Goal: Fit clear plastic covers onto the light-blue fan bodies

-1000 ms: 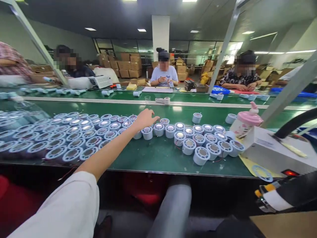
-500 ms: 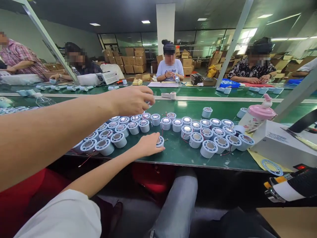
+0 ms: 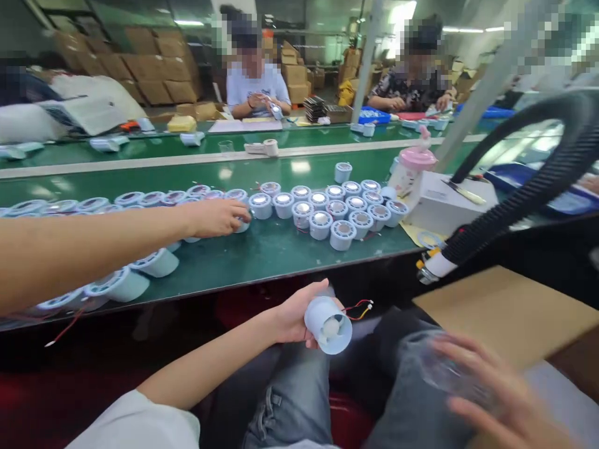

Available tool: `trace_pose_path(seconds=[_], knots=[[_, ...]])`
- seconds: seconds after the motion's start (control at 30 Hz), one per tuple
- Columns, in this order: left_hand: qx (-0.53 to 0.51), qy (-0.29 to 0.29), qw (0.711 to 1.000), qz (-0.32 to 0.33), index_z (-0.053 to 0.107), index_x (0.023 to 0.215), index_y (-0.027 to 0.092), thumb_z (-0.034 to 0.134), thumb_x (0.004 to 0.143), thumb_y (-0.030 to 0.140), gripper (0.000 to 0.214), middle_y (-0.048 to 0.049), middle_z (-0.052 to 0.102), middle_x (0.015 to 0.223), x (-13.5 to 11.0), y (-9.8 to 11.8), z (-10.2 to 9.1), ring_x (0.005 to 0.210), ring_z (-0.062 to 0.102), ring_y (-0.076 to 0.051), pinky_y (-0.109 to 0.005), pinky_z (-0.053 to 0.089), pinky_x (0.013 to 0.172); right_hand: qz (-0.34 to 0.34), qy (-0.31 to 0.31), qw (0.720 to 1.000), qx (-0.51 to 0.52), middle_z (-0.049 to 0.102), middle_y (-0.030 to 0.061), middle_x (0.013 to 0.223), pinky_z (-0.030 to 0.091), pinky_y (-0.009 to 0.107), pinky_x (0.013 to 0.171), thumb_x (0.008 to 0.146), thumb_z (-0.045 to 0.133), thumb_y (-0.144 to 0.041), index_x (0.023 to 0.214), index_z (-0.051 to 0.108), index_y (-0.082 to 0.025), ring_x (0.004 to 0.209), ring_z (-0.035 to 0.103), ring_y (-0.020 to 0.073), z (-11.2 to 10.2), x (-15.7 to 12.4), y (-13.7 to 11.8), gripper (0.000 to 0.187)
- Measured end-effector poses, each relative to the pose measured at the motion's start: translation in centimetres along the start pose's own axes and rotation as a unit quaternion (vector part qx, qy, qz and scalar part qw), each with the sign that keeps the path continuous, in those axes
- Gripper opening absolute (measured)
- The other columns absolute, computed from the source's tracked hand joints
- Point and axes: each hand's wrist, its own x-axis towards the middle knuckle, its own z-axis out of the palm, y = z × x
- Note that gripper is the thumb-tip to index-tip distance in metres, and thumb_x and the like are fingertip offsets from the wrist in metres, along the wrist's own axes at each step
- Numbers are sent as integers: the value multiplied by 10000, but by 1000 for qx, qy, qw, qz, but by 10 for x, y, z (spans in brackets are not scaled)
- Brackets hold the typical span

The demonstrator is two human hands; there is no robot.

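Observation:
My left hand (image 3: pixel 294 315) is wrapped round a small light-blue fan housing (image 3: pixel 316 317) above my lap. The housing's open end faces me, with white blades showing inside. Red and yellow wires (image 3: pixel 360 308) with white plugs stick out on its right. At the lower right, my right hand (image 3: pixel 500 390) is smeared by motion, its fingers round a clear plastic piece (image 3: pixel 442 368) whose exact kind I cannot make out. A co-worker's hand (image 3: pixel 219 215) reaches in from the left and touches one of the fan housings on the green table.
Several light-blue fan housings (image 3: pixel 343 231) stand in rows on the green table (image 3: pixel 243 255). To the right are a pink-lidded cup (image 3: pixel 412 168), a white box (image 3: pixel 449 199), a black hose (image 3: pixel 519 190) with a metal nozzle and a cardboard sheet (image 3: pixel 510 305). Co-workers sit opposite.
My left hand has lifted a fan housing off the table and drawn it towards my lap. My right hand has come into view. The view has turned right; the co-worker's hand has lowered onto the housings.

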Motion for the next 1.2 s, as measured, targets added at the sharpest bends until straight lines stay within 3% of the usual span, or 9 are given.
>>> trace_pose_path(seconds=[0.1,0.2,0.37,0.5,0.63,0.9,1.0,1.13,1.2], knots=[[19,-49,999,-9,571,940,136,466,735,753,658,-28,563,743,16,-3,17,439,472,-83,-166,263,315,-11,-27,997,-66,584,165,1219,592,439,702,919,540,-323,1347,518,-272,985,633,338,24,21,-27,432],[135,-53,988,59,613,959,157,604,782,544,426,-19,580,777,13,2,29,538,492,-86,-166,298,385,57,-88,992,-66,540,178,1303,572,486,732,807,644,-144,1180,645,-237,1006,605,369,40,44,-39,385],[367,61,894,249,663,957,181,618,838,325,192,-38,643,972,3,6,35,918,578,-175,-277,451,828,188,-168,942,220,547,81,1242,543,385,859,759,708,-182,764,624,-223,1090,579,279,36,47,-36,93],[374,115,872,295,649,1111,204,789,689,451,510,-68,622,1062,9,-7,31,957,586,-211,-302,467,832,253,-147,891,348,555,79,1095,526,320,779,919,522,-318,740,622,-202,953,598,214,31,45,-34,235],[400,90,845,345,649,1191,246,859,573,464,688,-97,578,1167,17,-18,26,1095,558,-254,-368,443,968,316,-96,856,397,571,79,1034,515,288,680,894,550,-345,637,617,-188,910,583,215,36,44,-29,309],[282,-6,922,265,534,1312,219,807,684,288,688,-107,598,1246,13,-17,34,1076,612,-238,-323,524,878,436,-36,708,555,656,71,1051,579,279,633,802,702,-439,631,680,-175,836,638,194,38,42,-19,316],[175,-9,955,238,486,1318,212,781,711,247,676,-111,575,1254,14,-24,36,1042,626,-214,-339,533,882,377,-45,735,562,650,85,1200,607,347,750,775,749,-395,787,729,-210,1035,644,267,36,38,-18,186],[76,-10,974,211,481,1295,227,794,706,254,667,-118,547,1307,11,-29,35,1122,593,-241,-350,530,884,219,-84,884,405,565,60,1371,510,458,999,744,775,-213,1102,694,-287,1248,536,308,33,31,-21,374],[73,-24,975,209,485,1305,237,797,705,261,677,-117,533,1334,7,-27,34,1143,582,-251,-343,530,877,178,-81,923,332,592,57,1340,472,476,1041,779,737,-192,1108,680,-284,1242,545,303,31,29,-23,346]])
